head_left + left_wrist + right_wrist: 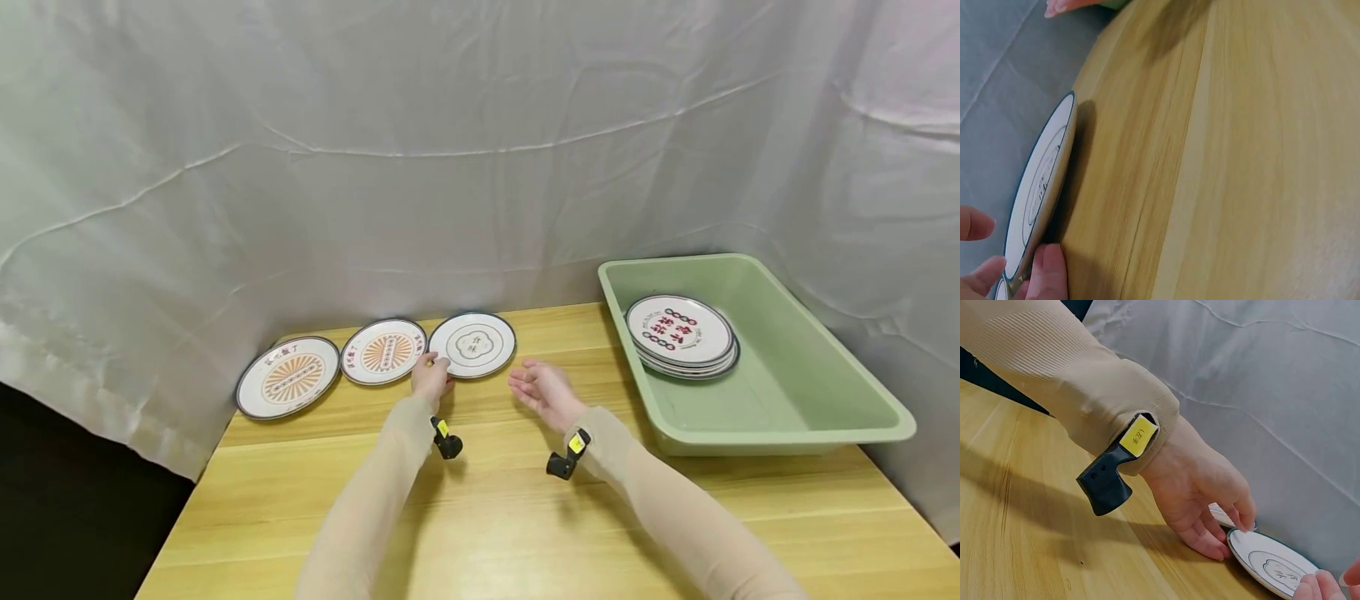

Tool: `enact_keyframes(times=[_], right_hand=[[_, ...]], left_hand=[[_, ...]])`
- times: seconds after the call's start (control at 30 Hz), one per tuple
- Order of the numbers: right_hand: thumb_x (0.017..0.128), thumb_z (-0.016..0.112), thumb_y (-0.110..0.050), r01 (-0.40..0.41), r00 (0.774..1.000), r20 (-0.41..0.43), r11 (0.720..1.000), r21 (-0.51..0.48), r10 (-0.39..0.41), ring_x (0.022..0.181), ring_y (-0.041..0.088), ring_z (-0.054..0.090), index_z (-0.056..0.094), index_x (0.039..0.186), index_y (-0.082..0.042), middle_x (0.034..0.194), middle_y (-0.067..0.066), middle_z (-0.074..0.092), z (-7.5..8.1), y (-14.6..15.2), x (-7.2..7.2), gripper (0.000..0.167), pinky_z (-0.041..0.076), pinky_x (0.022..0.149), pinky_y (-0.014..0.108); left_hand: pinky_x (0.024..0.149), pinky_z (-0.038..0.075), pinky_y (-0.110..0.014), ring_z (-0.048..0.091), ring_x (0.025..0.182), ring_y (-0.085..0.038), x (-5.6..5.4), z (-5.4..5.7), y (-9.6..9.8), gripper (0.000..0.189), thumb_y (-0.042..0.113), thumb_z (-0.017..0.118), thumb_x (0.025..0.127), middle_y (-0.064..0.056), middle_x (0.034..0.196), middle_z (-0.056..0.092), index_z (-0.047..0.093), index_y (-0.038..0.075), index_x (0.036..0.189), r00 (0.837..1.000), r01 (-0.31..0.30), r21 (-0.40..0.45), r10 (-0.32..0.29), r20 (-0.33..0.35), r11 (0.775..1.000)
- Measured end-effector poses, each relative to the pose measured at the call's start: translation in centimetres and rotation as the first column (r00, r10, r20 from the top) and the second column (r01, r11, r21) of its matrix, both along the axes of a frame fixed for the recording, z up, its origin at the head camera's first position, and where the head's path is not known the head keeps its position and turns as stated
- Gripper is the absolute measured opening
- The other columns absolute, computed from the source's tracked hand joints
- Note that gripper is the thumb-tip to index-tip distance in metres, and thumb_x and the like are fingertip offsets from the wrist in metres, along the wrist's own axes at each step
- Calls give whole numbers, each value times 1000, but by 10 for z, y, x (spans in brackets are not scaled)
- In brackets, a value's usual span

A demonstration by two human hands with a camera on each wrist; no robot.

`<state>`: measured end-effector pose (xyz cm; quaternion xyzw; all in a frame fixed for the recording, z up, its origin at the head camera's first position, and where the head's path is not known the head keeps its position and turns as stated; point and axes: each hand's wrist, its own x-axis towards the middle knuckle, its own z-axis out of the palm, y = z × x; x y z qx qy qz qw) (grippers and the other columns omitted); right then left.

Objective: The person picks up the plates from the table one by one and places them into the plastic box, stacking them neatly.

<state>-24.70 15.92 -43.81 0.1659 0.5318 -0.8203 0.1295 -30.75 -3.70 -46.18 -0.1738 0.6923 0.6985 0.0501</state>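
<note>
Three white plates stand in a row along the table's back in the head view. The rightmost, a plate with a flower-shaped outline (pixel 474 345), has my left hand (pixel 431 377) at its lower left rim. That hand pinches the rim, with fingers (pixel 1049 274) low against its outer side in the left wrist view. Left of it are a plate with an orange sunburst (pixel 385 352) and a larger sunburst plate (pixel 291 377). My right hand (pixel 547 393) hovers right of the flower plate, holding nothing, its fingers loosely bent; its fingertips (pixel 1319 586) show near the plate in the right wrist view.
A green plastic tub (pixel 810 435) stands on the right of the wooden table (pixel 495 517). Inside, at its left side, lies a stack of several plates (pixel 680 332) with red lettering. A grey curtain (pixel 450 208) hangs right behind the plates and tub.
</note>
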Motion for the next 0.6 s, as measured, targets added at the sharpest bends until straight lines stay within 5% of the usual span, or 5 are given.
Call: enact_keyframes(times=[0.17,0.4,0.6], right_hand=[[94,36,6,-6,1000,0,1000,-8,6,144,39,43,27,156,2,153,28,41,-1,-1,0,62,38,122,39],[94,34,5,-25,1000,-8,1000,-8,25,144,40,42,28,155,3,153,29,41,1,-2,0,61,37,122,40],[93,33,5,-25,1000,-5,1000,-9,25,144,40,42,27,156,2,154,29,40,2,-2,1,64,37,122,39]], left_hand=[[102,55,-40,54,113,-24,-3,-2,1,50,12,49,101,-20,149,45,43,2,149,999,48,-41,-49,-5,998],[80,60,-28,56,92,-18,-6,-3,0,45,13,51,101,-17,122,56,49,1,144,997,80,-140,-79,13,987],[67,59,-22,60,86,-17,-15,-14,-4,41,9,51,99,-20,125,59,55,-1,138,996,83,-186,-77,40,979]])
